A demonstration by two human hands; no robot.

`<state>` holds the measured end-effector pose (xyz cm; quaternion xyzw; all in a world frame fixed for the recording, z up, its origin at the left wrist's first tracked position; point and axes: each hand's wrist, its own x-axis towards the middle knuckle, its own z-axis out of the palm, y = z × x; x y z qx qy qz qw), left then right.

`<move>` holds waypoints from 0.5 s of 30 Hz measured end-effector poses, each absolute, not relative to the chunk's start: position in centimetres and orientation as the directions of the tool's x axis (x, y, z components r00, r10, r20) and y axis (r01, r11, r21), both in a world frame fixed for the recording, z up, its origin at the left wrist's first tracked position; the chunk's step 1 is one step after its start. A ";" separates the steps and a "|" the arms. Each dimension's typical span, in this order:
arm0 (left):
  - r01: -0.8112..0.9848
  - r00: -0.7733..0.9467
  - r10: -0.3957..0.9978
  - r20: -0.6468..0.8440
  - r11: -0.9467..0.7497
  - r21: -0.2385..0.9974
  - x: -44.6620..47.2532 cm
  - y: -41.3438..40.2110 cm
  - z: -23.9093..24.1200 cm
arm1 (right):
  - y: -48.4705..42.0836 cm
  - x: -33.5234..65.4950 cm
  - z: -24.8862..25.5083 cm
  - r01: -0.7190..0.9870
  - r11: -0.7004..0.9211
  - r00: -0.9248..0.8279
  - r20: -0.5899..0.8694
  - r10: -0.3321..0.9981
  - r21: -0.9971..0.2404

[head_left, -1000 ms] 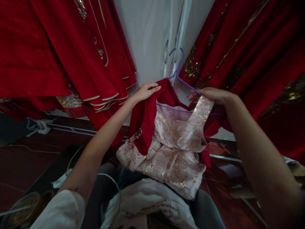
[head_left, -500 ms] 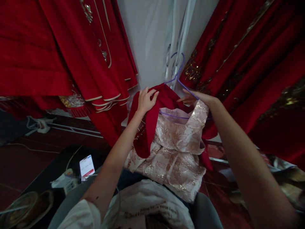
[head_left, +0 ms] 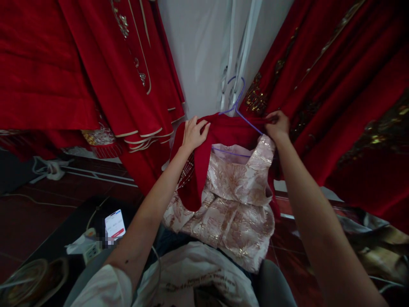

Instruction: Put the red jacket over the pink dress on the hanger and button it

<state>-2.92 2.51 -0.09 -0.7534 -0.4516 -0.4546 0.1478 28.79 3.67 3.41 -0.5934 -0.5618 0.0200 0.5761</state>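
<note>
A pale pink and gold brocade top hangs from a purple wire hanger in front of me, with a dark red garment draped over its shoulders. My left hand is closed on the red garment at the hanger's left shoulder. My right hand is closed on the red cloth at the right shoulder, over the brocade strap. The hanger's hook points up toward the white wall.
Red embroidered gowns hang at left and right, with white wall between. A phone with a lit screen lies low at left near cables. A white printed bag rests on my lap. Dark red floor below.
My right hand slid outward to the right shoulder and closed on the red cloth, stretching it across the hanger. My left hand kept its hold and barely moved.
</note>
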 end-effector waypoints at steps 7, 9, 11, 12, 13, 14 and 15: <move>0.785 0.153 0.572 0.806 -0.565 0.253 -1.5 2.1 -1.1 | -3.5 35.6 3.4 0.791 0.269 0.271 0.709 0.651 -0.550; 0.783 0.153 0.575 0.804 -0.566 0.256 -1.2 2.0 -1.3 | -5.9 36.4 3.7 0.884 0.186 0.220 0.733 0.643 -0.429; 0.785 0.155 0.573 0.805 -0.566 0.252 -1.1 1.9 -1.3 | -7.8 36.7 4.4 0.952 0.098 0.165 0.757 0.632 -0.289; 0.787 0.156 0.570 0.807 -0.565 0.247 -1.2 1.9 -1.3 | -8.6 36.7 4.9 0.966 0.058 0.160 0.758 0.632 -0.253; 0.790 0.156 0.566 0.810 -0.563 0.241 -1.2 1.9 -1.4 | -9.1 36.6 5.5 0.969 0.024 0.176 0.751 0.637 -0.247; 0.794 0.154 0.561 0.813 -0.560 0.235 -1.3 1.9 -1.4 | -9.5 36.5 6.0 0.961 -0.011 0.218 0.727 0.651 -0.278; 0.798 0.151 0.557 0.817 -0.556 0.231 -1.3 1.9 -1.4 | -9.8 36.3 6.4 0.940 -0.046 0.280 0.685 0.673 -0.339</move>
